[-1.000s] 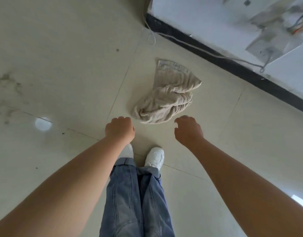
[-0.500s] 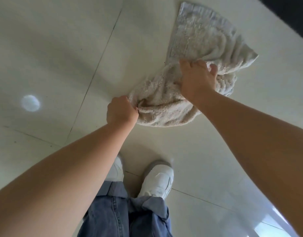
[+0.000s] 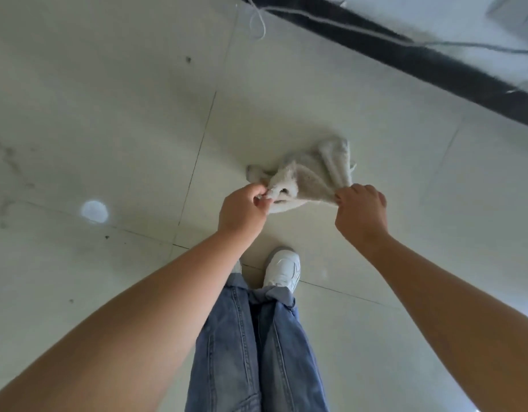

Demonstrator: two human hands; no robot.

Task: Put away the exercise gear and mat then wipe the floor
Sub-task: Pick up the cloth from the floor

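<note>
While hands pinch towel, pale tiled floor, black baseboard

No readable text, label, brand, number or sign anywhere in view.

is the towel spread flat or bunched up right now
Bunched up. The towel hangs in crumpled folds between the left hand and right hand, each pinching an edge, not laid flat on the floor.
</note>
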